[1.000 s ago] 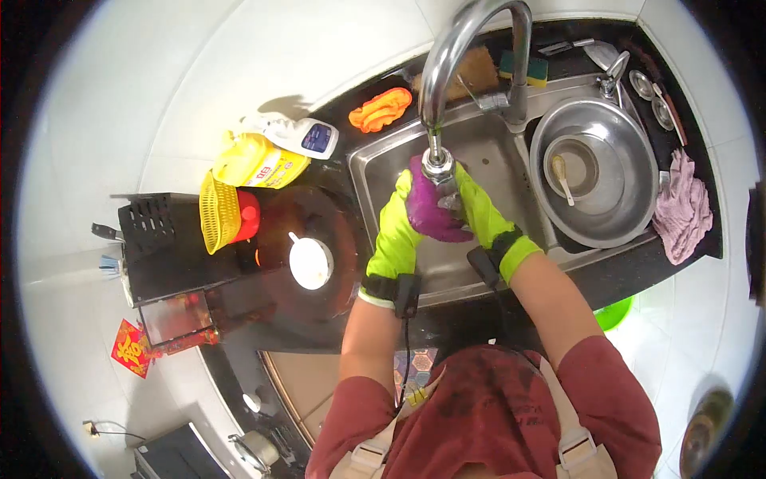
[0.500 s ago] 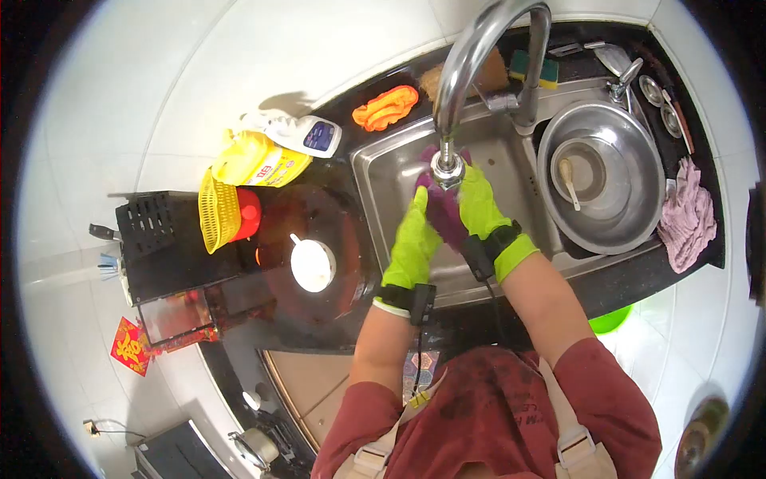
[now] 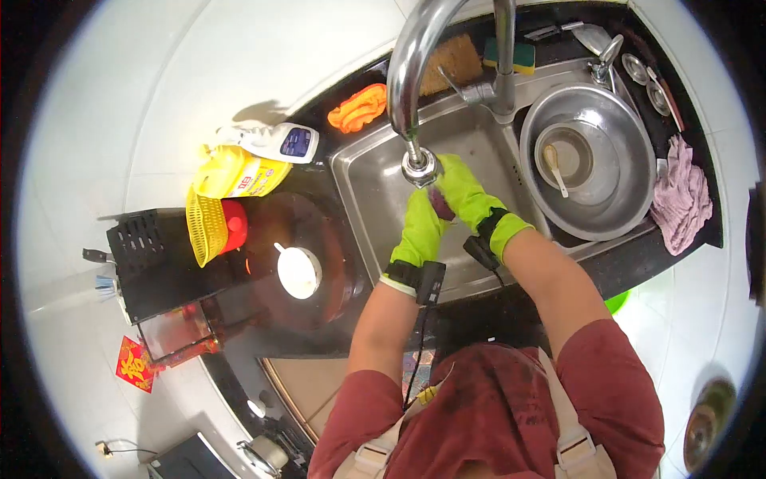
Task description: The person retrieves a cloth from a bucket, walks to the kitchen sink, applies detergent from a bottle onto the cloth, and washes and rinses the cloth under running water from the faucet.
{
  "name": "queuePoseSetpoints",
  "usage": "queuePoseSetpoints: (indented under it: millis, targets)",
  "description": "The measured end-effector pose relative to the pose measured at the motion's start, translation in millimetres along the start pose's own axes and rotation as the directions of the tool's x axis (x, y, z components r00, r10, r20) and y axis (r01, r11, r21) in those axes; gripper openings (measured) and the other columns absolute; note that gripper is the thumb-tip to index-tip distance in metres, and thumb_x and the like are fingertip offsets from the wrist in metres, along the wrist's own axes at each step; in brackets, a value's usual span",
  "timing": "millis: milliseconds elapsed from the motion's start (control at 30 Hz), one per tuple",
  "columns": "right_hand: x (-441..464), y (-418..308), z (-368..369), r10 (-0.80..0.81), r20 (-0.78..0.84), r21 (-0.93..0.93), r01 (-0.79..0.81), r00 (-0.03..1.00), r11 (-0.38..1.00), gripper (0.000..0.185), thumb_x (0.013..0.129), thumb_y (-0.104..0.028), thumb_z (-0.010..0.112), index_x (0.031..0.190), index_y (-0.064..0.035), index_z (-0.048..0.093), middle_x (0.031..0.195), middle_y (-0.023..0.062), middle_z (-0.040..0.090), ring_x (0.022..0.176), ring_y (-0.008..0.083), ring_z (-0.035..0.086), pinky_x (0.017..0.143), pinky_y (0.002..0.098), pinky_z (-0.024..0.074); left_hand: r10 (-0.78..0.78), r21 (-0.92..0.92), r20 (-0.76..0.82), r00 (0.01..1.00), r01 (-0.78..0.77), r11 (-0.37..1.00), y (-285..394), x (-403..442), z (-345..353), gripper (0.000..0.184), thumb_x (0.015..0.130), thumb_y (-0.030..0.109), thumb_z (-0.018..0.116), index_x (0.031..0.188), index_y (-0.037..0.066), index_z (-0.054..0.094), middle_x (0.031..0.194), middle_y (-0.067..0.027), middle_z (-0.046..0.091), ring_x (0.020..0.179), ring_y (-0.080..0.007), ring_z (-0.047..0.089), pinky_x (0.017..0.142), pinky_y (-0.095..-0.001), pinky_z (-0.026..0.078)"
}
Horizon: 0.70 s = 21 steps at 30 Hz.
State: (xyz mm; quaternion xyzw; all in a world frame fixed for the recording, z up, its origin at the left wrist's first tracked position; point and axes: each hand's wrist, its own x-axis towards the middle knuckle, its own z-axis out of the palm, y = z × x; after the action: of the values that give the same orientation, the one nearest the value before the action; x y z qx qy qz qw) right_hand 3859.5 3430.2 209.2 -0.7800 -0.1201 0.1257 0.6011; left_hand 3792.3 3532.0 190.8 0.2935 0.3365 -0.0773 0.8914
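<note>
Both of my hands wear lime-green rubber gloves and meet over the sink, just below the faucet. Between them a purple cloth is bunched up, and only a small part of it shows. My left hand is closed on its near left side. On the right, my right hand is closed round the same cloth. The faucet's nozzle covers part of the left fingertips, and I cannot tell whether water is running.
Right of the sink basin sits a large metal bowl holding a smaller bowl and a spoon. A pink cloth lies beyond it. Left are a white cup, a yellow basket and bottles. An orange cloth and sponge line the back.
The purple cloth, spread wider before, is now gathered small between my gloves. My hands have drawn closer together. The whole view has shifted somewhat.
</note>
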Motion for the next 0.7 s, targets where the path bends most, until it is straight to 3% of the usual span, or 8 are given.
queuePoseSetpoints:
  millis: [133,200,333,467,567,600,667,700]
  targets:
    - [-44.3,-68.7,2.5,0.255,0.004,-0.071,-0.254,0.967,0.965,0.034,0.081,-0.035,0.062,0.092,-0.0026,0.063,0.093,0.0212,0.064,0.084,0.0403,0.06,0.072,0.0462,0.0466,-0.026,-0.065,0.184,0.983,0.039,0.997,21.6,-7.6,-13.0,0.033,0.092,0.026,0.046,0.116,0.005,0.055,0.112,-0.0108,0.062,0.103,-0.0267,0.06,0.087,-0.0423,0.05]
    - [-51.8,-61.8,23.3,-0.058,-0.162,0.141,0.081,0.985,0.987,0.036,0.079,-0.034,0.064,0.093,-0.0009,0.063,0.091,0.0236,0.063,0.085,0.0366,0.061,0.073,0.0433,0.0466,0.074,0.509,0.349,0.934,-0.255,0.822,34.0,-10.4,-26.5,0.042,0.094,0.037,0.041,0.115,0.003,0.054,0.108,-0.0122,0.061,0.098,-0.0263,0.061,0.086,-0.0413,0.05]
    - [-7.6,-6.2,13.9,0.193,0.224,0.136,-0.227,0.955,0.964,0.042,0.084,-0.032,0.062,0.113,-0.0019,0.055,0.099,0.0143,0.063,0.091,0.0238,0.059,0.083,0.0344,0.0463,0.172,0.003,0.198,0.965,-0.176,0.984,-2.1,7.6,-43.4,0.027,0.094,0.027,0.045,0.105,0.005,0.056,0.096,-0.0073,0.06,0.091,-0.0237,0.06,0.082,-0.0409,0.051]
    - [-8.2,-23.1,23.7,-0.059,-0.255,0.468,0.177,0.965,0.866,0.034,0.086,-0.024,0.059,0.115,-0.0048,0.058,0.107,0.0109,0.063,0.096,0.0196,0.06,0.085,0.0342,0.0468,0.122,-0.046,0.358,0.926,-0.113,0.992,43.2,-29.2,16.5,0.035,0.095,0.031,0.042,0.114,0.005,0.056,0.105,-0.0105,0.061,0.094,-0.0268,0.059,0.089,-0.0419,0.047]
    - [-23.2,-37.8,16.8,0.313,0.413,0.91,-0.399,0.855,-0.113,0.043,0.09,-0.034,0.056,0.122,-0.0046,0.056,0.109,0.0062,0.063,0.094,0.0141,0.059,0.083,0.0271,0.0471,0.173,-0.005,0.249,0.953,-0.177,0.984,59.8,-40.4,48.9,0.039,0.097,0.036,0.04,0.117,0.005,0.056,0.111,-0.0092,0.061,0.097,-0.0253,0.059,0.089,-0.0405,0.047]
    - [-29.3,-42.0,16.1,0.312,0.421,0.907,-0.407,0.852,-0.112,0.043,0.09,-0.034,0.056,0.122,-0.0046,0.056,0.109,0.0062,0.063,0.094,0.0141,0.059,0.083,0.0271,0.0471,0.183,-0.041,0.167,0.969,-0.179,0.983,56.6,-44.1,54.4,0.041,0.098,0.038,0.04,0.116,0.005,0.056,0.112,-0.0081,0.061,0.098,-0.025,0.059,0.089,-0.0402,0.047]
    - [-31.0,-48.3,12.2,0.005,-0.202,0.607,0.121,0.979,0.786,0.04,0.086,-0.032,0.063,0.115,-0.0047,0.059,0.104,0.0054,0.064,0.091,0.0138,0.059,0.081,0.0283,0.0479,0.245,0.095,0.149,0.958,-0.26,0.961,42.6,-32.3,38.3,0.045,0.096,0.044,0.041,0.118,0.007,0.055,0.115,-0.0079,0.06,0.1,-0.0251,0.059,0.088,-0.0412,0.048]
    - [-18.2,-33.1,11.4,0.441,0.053,0.904,-0.23,0.896,0.36,0.038,0.081,-0.028,0.068,0.11,-0.004,0.061,0.099,0.0057,0.065,0.09,0.0164,0.059,0.084,0.0312,0.0474,0.3,0.235,0.137,0.944,-0.325,0.916,35.6,-27.7,28.8,0.049,0.094,0.049,0.042,0.12,0.009,0.053,0.118,-0.0076,0.059,0.101,-0.0251,0.059,0.087,-0.0421,0.048]
